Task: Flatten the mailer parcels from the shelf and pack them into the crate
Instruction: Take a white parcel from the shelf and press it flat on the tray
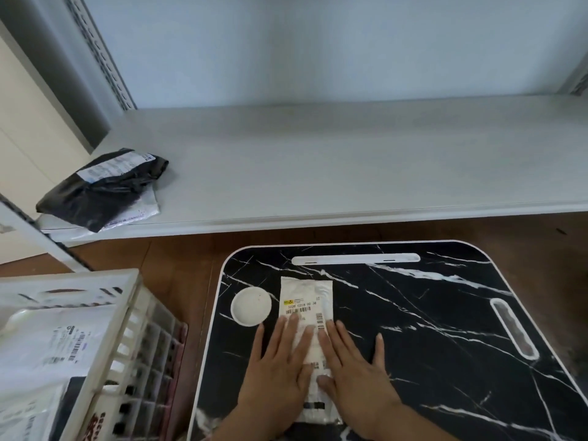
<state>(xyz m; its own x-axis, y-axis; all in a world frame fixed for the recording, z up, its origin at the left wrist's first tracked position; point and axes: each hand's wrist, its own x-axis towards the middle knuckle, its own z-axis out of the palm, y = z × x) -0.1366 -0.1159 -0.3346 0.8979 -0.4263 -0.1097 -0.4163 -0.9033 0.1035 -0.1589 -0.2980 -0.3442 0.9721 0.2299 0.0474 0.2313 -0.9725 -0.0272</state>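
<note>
A white mailer parcel [306, 302] with a barcode label lies lengthwise on the black marble-patterned table [445, 329]. My left hand [276, 370] and my right hand [353, 374] both lie flat on its near half, fingers straight, pressing it down side by side. A black mailer parcel [101, 189] sits crumpled at the left end of the white shelf [350, 173], on top of a white mailer [140, 214]. The white slatted crate [105, 338] stands at the lower left with flat white mailers [47, 345] inside.
The table has a round white cup recess [250, 307] just left of the parcel, a long slot [355, 259] at its far edge and a handle cutout [514, 327] at the right. Brown floor shows between table, crate and shelf.
</note>
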